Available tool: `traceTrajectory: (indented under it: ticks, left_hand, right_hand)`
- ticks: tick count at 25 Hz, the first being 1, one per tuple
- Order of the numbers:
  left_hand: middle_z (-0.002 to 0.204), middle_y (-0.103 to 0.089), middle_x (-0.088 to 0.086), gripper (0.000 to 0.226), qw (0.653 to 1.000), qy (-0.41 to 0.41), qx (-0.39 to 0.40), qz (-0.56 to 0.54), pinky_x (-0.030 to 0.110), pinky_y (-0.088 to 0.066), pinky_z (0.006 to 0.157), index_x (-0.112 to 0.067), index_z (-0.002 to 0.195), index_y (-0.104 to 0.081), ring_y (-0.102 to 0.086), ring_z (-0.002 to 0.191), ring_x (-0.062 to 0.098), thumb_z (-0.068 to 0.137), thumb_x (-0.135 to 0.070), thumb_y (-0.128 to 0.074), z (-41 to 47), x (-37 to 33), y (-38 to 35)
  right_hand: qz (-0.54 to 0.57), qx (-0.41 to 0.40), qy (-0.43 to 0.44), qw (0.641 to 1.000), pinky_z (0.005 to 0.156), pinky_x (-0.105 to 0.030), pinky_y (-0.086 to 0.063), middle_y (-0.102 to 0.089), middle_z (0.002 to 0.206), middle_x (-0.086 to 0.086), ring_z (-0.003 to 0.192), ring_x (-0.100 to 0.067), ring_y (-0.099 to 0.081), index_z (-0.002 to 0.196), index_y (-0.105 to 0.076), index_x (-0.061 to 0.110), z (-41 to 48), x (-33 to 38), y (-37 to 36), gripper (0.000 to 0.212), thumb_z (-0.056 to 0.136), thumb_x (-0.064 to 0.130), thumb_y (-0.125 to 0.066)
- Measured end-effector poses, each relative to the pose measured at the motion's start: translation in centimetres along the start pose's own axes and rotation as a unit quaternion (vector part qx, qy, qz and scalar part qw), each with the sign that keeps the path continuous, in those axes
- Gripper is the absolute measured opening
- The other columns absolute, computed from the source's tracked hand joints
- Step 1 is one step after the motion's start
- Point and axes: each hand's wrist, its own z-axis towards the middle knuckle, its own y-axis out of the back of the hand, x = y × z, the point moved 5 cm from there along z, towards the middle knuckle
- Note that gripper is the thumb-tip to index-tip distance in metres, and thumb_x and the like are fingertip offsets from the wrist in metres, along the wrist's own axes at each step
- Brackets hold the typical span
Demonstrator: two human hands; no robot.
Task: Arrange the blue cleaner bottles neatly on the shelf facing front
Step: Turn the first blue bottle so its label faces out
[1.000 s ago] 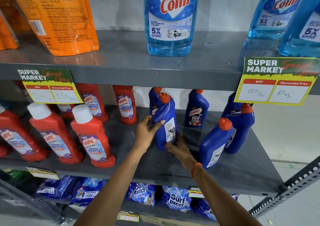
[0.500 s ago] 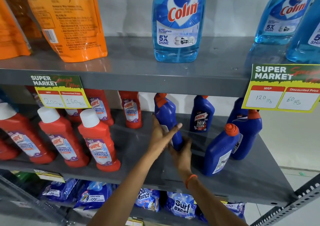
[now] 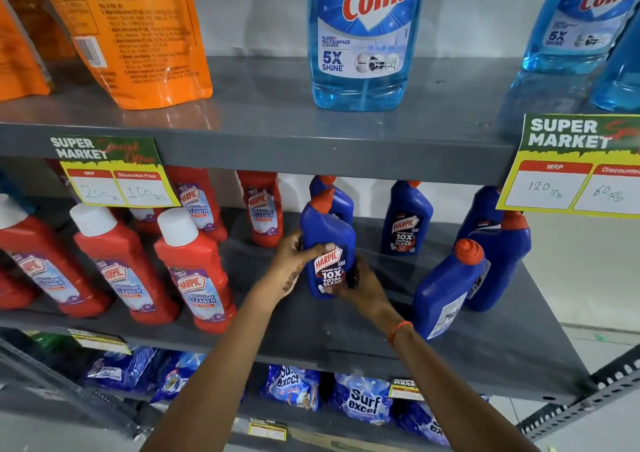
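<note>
Blue bottle (image 3: 327,244): we are gripping it with both hands, left hand (image 3: 293,259) and right hand (image 3: 360,287), squaring its label forward beside the red bottles (image 3: 194,268).

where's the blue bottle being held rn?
Head view, centre of the middle shelf: held blue bottle between left hand and right hand, label facing front.

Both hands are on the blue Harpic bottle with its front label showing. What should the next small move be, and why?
Probably let go of the held bottle and reach for the front-right bottle: the held one shows its front label, while that one shows its back label.
</note>
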Motion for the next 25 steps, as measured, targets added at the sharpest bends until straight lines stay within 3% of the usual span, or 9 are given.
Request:
traceTrajectory:
  ticks: [4,7,11,16,18,21,23,25]
  left_hand:
    - [0.097,-0.075,-0.003,0.073,0.995,0.049,0.088,0.022,0.025,-0.056,0.084,-0.014,0.108,-0.064,-0.067,0.099,0.018,0.044,-0.036,-0.090,0.3,1.0,0.5]
    - [0.101,-0.074,-0.002,0.079,0.991,0.073,0.107,0.035,0.027,-0.054,0.089,-0.015,0.110,-0.063,-0.066,0.103,0.018,0.041,-0.042,-0.090,0.4,1.2,1.0]
    - [0.108,-0.072,-0.001,0.078,0.987,0.077,0.131,0.047,0.027,-0.053,0.091,-0.013,0.119,-0.058,-0.064,0.108,0.019,0.051,-0.038,-0.087,0.1,1.1,1.3]
    - [0.112,-0.065,-0.001,0.043,0.988,0.073,0.118,0.072,0.017,-0.053,0.083,-0.016,0.118,-0.053,-0.061,0.108,0.018,0.078,-0.007,-0.068,-0.3,0.6,1.3]
    - [0.112,-0.063,-0.002,0.043,0.987,0.071,0.111,0.091,0.014,-0.053,0.078,-0.018,0.119,-0.050,-0.061,0.106,0.014,0.081,-0.005,-0.065,-0.8,0.2,1.0]
    - [0.127,-0.056,0.000,0.063,0.986,0.056,0.078,0.137,0.024,-0.047,0.091,-0.020,0.131,-0.039,-0.053,0.120,0.017,0.078,-0.021,-0.071,-1.5,-0.1,1.1]
    - [0.147,-0.039,0.002,0.091,0.980,-0.006,0.033,0.195,0.037,-0.038,0.107,-0.023,0.143,-0.018,-0.039,0.133,0.018,0.073,-0.042,-0.072,-2.2,-0.8,1.0]
    - [0.157,-0.016,0.008,0.104,0.953,-0.097,-0.017,0.286,0.046,-0.025,0.116,-0.020,0.147,-0.004,-0.018,0.144,0.022,0.070,-0.063,-0.061,-3.2,-2.0,-0.1]
  right_hand:
    - [-0.027,-0.051,-0.006,0.998,0.084,-0.029,-0.048,-0.062,0.112,-0.005,0.104,-0.021,-0.060,0.121,-0.046,0.008,-0.4,-0.3,-0.4,0.064,0.067,0.001,-0.079]
    - [-0.044,-0.080,-0.010,0.996,0.081,-0.028,-0.048,-0.062,0.105,0.002,0.098,-0.018,-0.061,0.114,-0.049,0.016,-0.9,-0.8,-1.1,0.056,0.068,0.006,-0.078]
    - [-0.053,-0.103,-0.008,0.993,0.084,-0.033,-0.053,-0.065,0.108,-0.002,0.097,-0.017,-0.063,0.113,-0.049,0.018,-1.5,-1.0,-1.5,0.051,0.071,0.007,-0.076]
    - [-0.078,-0.121,-0.016,0.989,0.081,-0.034,-0.053,-0.066,0.107,-0.005,0.097,-0.022,-0.064,0.111,-0.050,0.017,-1.6,-0.9,-1.7,0.050,0.070,0.012,-0.078]
    - [-0.086,-0.116,-0.022,0.989,0.079,-0.032,-0.051,-0.066,0.111,-0.008,0.098,-0.022,-0.063,0.118,-0.049,0.013,-1.6,-0.8,-1.8,0.055,0.071,0.012,-0.078]
    - [-0.089,-0.141,-0.002,0.986,0.087,-0.032,-0.050,-0.059,0.124,-0.010,0.109,-0.023,-0.059,0.130,-0.042,0.011,-2.6,0.6,-1.8,0.067,0.072,0.007,-0.075]
    - [-0.138,-0.206,0.070,0.966,0.096,-0.037,-0.048,-0.054,0.128,-0.014,0.116,-0.028,-0.055,0.134,-0.040,0.008,-4.3,2.9,-1.2,0.069,0.074,0.006,-0.072]
    - [-0.147,-0.261,0.159,0.941,0.092,-0.036,-0.051,-0.054,0.123,-0.013,0.109,-0.026,-0.058,0.132,-0.042,0.010,-6.8,6.0,-0.4,0.058,0.080,0.009,-0.067]
